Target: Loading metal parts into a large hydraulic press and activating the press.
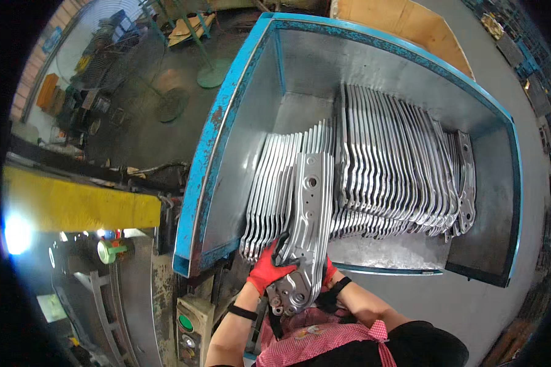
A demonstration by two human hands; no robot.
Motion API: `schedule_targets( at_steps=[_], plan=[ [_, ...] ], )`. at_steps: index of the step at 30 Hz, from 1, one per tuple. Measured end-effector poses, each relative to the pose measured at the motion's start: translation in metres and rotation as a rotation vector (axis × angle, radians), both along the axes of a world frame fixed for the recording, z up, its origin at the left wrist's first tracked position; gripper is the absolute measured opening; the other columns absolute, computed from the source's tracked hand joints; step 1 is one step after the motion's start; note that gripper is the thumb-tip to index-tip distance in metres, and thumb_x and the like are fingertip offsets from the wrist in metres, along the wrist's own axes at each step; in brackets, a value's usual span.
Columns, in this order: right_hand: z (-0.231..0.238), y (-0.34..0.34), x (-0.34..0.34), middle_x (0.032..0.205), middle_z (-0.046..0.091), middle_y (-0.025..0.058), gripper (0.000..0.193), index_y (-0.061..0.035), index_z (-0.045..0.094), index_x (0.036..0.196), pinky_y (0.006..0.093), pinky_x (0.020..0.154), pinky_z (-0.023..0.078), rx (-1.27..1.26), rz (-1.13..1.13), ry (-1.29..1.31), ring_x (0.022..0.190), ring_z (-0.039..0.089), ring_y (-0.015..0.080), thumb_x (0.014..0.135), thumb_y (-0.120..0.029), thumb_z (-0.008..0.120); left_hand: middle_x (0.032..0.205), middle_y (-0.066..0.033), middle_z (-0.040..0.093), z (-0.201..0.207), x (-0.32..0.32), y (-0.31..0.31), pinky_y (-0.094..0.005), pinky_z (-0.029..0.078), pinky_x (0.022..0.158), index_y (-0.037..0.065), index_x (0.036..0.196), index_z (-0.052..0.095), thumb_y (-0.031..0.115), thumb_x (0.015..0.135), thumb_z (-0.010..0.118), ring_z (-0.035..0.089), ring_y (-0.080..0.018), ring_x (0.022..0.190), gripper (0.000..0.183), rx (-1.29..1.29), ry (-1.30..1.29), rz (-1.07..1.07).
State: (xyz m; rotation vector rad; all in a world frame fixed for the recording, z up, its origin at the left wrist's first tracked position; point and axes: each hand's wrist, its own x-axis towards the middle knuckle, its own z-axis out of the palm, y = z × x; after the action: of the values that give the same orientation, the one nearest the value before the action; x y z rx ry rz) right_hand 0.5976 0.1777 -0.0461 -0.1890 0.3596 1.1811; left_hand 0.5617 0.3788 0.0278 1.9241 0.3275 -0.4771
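A small stack of long stamped metal brackets [311, 208] lies lengthwise in front of me, its near end close to my body. My left hand [269, 269], in a red and black glove, is closed around the left edge near that end. On the opposite edge is my right hand [329, 273], also gloved in red; its fingers are mostly hidden behind the brackets. Holes and raised ribs mark the top bracket. Beyond the held stack, rows of similar brackets [386, 153] stand on edge, packed side by side in a large bin.
The metal bin [220, 131] has a worn blue rim and grey inner walls. At left are a yellow machine beam [82, 200] and a control box [193, 330] with a green button. A large cardboard box [404, 24] stands behind the bin. Green round-based stands [213, 74] are at far left.
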Motion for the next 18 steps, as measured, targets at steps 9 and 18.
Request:
schedule_targets(
  at_steps=[9,18],
  plan=[
    [0.001,-0.008,0.005,0.119,0.056,0.0090,0.046,-0.0044,0.045,0.126,0.0366,0.091,0.045,-0.283,-0.032,-0.037,0.103,0.056,0.0227,0.096,-0.035,0.030,0.136,-0.0250,0.035,0.029,-0.002,-0.027,-0.0366,0.029,0.104,-0.005,0.138,0.019,0.044,0.064,0.077,0.034,-0.0316,0.128,0.106,0.108,0.032,0.110],
    [0.014,-0.017,0.015,0.115,0.058,0.0093,0.049,-0.0064,0.046,0.125,0.0374,0.090,0.047,-0.276,0.083,0.072,0.099,0.058,0.0234,0.094,-0.041,0.033,0.111,-0.0161,0.057,0.000,-0.034,-0.012,-0.0293,0.047,0.087,-0.007,0.134,0.022,0.008,0.073,0.074,0.058,-0.0177,0.099,0.082,-0.380,0.345,0.237]
  ],
)
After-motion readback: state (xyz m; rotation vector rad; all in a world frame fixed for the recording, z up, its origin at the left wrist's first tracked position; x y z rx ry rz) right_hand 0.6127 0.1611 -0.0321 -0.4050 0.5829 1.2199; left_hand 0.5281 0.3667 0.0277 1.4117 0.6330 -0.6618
